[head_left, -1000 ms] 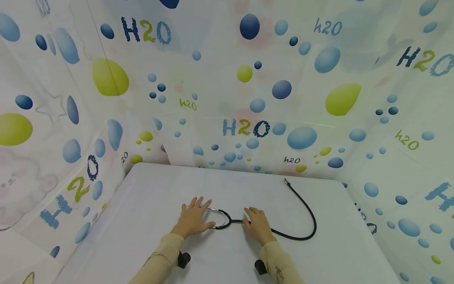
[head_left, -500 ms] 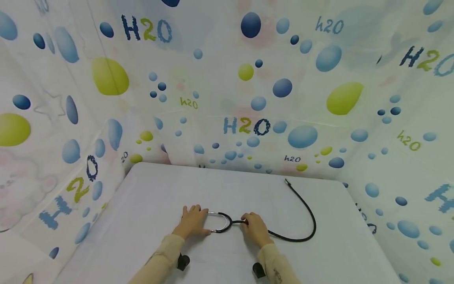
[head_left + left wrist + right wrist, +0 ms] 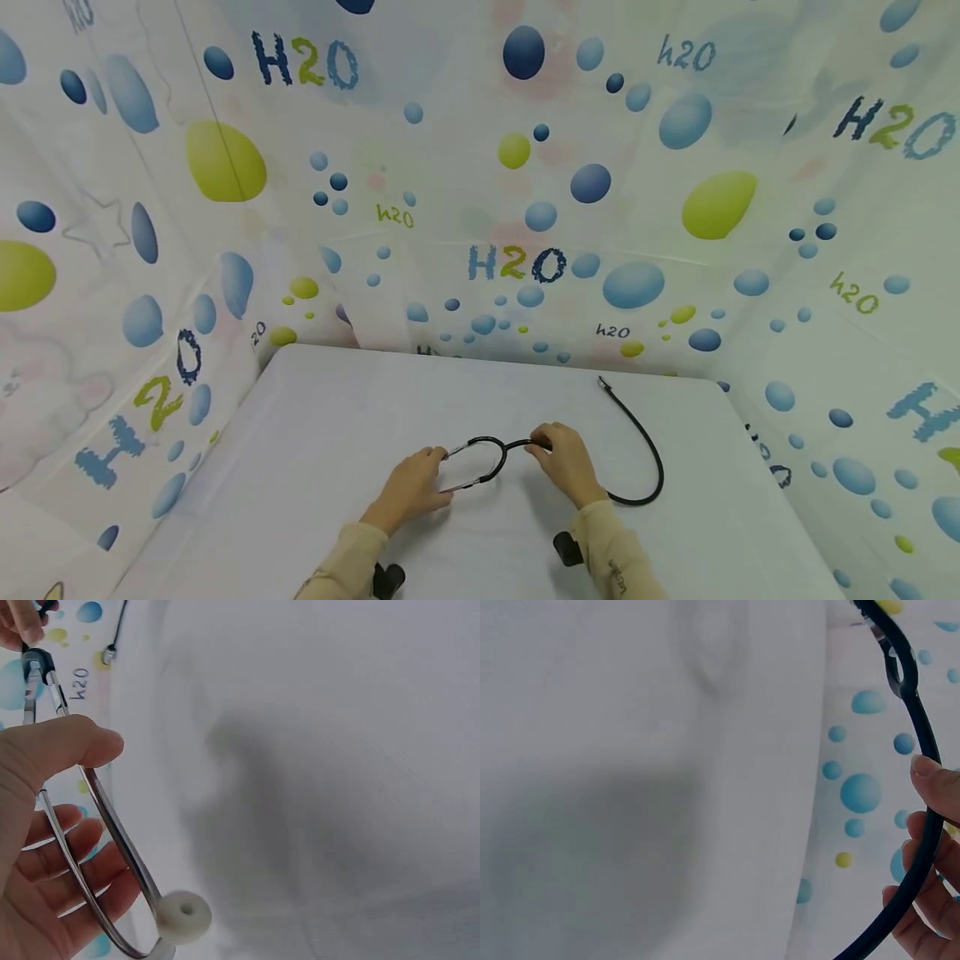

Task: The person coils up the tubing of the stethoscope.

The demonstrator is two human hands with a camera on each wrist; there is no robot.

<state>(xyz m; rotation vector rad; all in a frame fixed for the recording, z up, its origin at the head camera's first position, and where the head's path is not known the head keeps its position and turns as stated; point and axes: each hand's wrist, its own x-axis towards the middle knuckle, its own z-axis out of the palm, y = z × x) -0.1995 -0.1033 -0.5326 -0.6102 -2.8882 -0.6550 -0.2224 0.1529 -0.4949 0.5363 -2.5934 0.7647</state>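
Note:
A black stethoscope is raised off the white table at its headset end. My left hand grips its metal ear tubes, thumb across one tube and the fingers behind the other. A whitish ear tip shows large in the left wrist view. My right hand pinches the black tubing just past the Y-shaped fork, thumb on one side and fingertips on the other. From there the tubing curves over the table to a small metal end near the back edge.
The white table reaches back to a wall covering printed with bubbles and H2O lettering, which also closes in both sides. Black wrist-worn devices sit beneath the sleeves.
Both hands have closed on the stethoscope, the left on the ear tubes and the right on the tubing. The headset has risen from the table and tilted, as the right hand moved slightly right.

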